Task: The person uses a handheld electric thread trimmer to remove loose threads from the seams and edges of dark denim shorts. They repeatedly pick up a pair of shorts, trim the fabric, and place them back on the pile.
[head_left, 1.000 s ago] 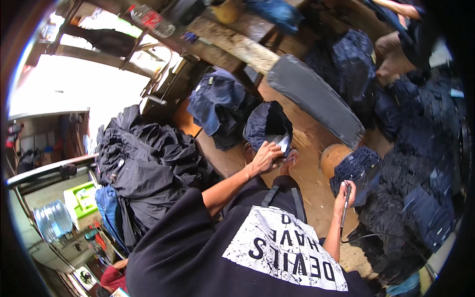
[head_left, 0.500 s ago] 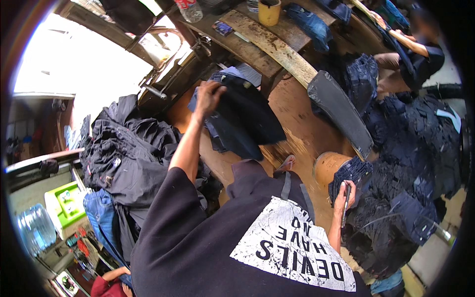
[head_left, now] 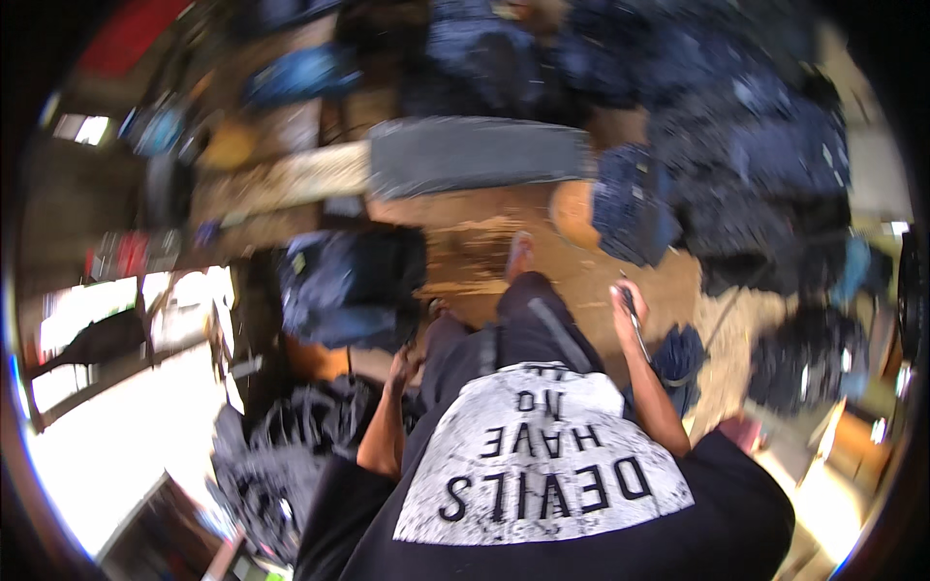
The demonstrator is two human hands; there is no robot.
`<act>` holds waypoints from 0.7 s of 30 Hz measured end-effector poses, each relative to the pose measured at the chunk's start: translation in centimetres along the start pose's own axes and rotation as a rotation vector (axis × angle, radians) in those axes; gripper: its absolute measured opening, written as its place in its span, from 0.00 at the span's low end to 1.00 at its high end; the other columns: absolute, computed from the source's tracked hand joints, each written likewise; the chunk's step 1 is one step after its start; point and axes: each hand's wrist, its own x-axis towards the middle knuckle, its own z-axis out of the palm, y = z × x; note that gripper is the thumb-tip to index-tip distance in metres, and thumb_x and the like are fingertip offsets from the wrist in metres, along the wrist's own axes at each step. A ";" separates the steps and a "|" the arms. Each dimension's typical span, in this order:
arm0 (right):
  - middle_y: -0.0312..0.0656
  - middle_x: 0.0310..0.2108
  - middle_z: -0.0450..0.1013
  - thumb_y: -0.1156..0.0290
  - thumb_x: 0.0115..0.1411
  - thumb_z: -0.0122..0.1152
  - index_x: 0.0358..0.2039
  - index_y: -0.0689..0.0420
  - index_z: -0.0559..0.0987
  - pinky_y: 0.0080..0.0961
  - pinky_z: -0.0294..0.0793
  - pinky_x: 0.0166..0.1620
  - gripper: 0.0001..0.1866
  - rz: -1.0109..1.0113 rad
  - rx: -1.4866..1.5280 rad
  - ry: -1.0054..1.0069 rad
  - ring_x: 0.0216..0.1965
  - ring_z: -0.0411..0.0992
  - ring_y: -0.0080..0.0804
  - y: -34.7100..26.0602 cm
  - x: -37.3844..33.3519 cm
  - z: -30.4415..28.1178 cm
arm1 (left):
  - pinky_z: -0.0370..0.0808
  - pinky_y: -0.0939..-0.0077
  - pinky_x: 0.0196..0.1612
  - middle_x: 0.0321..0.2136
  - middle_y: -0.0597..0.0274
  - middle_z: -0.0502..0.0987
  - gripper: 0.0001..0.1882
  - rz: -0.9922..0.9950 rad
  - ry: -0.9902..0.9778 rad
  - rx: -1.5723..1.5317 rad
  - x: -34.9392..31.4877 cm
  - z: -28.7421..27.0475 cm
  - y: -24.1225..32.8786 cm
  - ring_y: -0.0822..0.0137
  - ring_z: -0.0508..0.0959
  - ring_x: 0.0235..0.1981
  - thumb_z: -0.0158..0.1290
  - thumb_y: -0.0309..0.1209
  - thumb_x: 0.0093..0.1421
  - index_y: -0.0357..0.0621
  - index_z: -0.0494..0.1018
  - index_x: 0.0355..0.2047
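Right of centre, right hand, fingers curled round slim dark tool; left hand near dark-blue garment pile, blurred, finger spread can't tell; white shirt panel, black lettering.

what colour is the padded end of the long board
Dark grey; the padded end shows best in the head view.

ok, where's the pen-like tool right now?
In the head view, the pen-like tool is right of centre, in the right hand, below the dark blue cloth in the picture.
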 end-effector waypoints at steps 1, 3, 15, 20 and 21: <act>0.31 0.38 0.80 0.70 0.69 0.75 0.49 0.55 0.84 0.23 0.78 0.48 0.11 0.050 0.042 0.048 0.40 0.76 0.19 1.2 2.0 -0.2 | 0.73 0.56 0.69 0.64 0.46 0.79 0.30 -0.086 -0.129 -0.394 1.2 1.7 0.3 0.51 0.79 0.64 0.63 0.40 0.71 0.34 0.74 0.67; 0.32 0.38 0.80 0.69 0.67 0.77 0.50 0.54 0.84 0.23 0.78 0.48 0.14 0.139 0.048 0.157 0.42 0.77 0.19 4.0 7.4 -0.4 | 0.73 0.58 0.70 0.67 0.51 0.78 0.30 -0.176 -0.254 -0.660 2.5 4.0 2.5 0.56 0.79 0.64 0.62 0.40 0.73 0.34 0.73 0.69; 0.56 0.49 0.80 0.55 0.59 0.82 0.55 0.61 0.78 0.50 0.76 0.58 0.32 0.087 -0.078 0.268 0.53 0.79 0.62 24.6 38.4 6.7 | 0.80 0.59 0.62 0.61 0.44 0.82 0.25 -0.164 -0.109 0.685 2.5 23.1 36.3 0.51 0.85 0.59 0.61 0.35 0.73 0.43 0.74 0.67; 0.52 0.41 0.79 0.80 0.57 0.69 0.50 0.59 0.81 0.40 0.78 0.50 0.19 0.129 0.024 0.386 0.42 0.78 0.51 24.6 37.7 4.3 | 0.74 0.51 0.67 0.62 0.41 0.79 0.28 0.206 -0.587 0.974 3.8 35.6 47.9 0.38 0.77 0.63 0.63 0.37 0.70 0.43 0.73 0.68; 0.51 0.41 0.80 0.80 0.57 0.70 0.50 0.59 0.81 0.40 0.78 0.49 0.18 0.055 0.000 0.351 0.42 0.79 0.50 23.0 37.4 2.8 | 0.75 0.50 0.67 0.61 0.41 0.79 0.28 0.305 -0.647 0.901 4.2 37.8 50.1 0.37 0.77 0.63 0.63 0.36 0.70 0.41 0.73 0.67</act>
